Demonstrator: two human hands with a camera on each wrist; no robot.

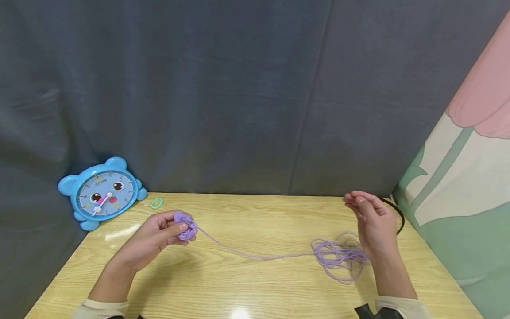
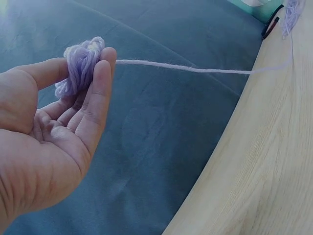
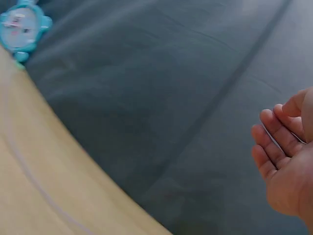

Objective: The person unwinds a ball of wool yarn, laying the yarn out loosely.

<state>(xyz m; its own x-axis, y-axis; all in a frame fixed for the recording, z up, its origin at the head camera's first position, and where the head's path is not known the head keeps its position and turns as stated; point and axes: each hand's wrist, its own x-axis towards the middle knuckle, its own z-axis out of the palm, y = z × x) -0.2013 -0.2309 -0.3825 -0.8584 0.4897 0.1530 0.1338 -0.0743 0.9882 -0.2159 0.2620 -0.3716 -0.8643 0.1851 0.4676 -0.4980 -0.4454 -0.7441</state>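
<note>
My left hand [image 1: 157,237] pinches a small wound bundle of lilac yarn [image 1: 186,226] between thumb and fingers, above the table's left part. In the left wrist view the yarn bundle [image 2: 80,66] sits between the thumb and raised fingers of the left hand [image 2: 63,117]. One strand runs from it, sagging rightward, to a loose tangle of lilac yarn [image 1: 336,257] on the table. Beside and above that tangle is my right hand [image 1: 376,223], fingers loosely bent, with nothing seen in its grasp. The right wrist view shows its slightly curved fingers [image 3: 279,137].
A blue bear-shaped clock [image 1: 105,195] stands at the table's back left, with a small green ring [image 1: 157,203] next to it. A black curved band [image 1: 398,217] lies behind the right hand. Dark curtain [image 1: 239,97] borders the wooden table [image 1: 247,221] at the back.
</note>
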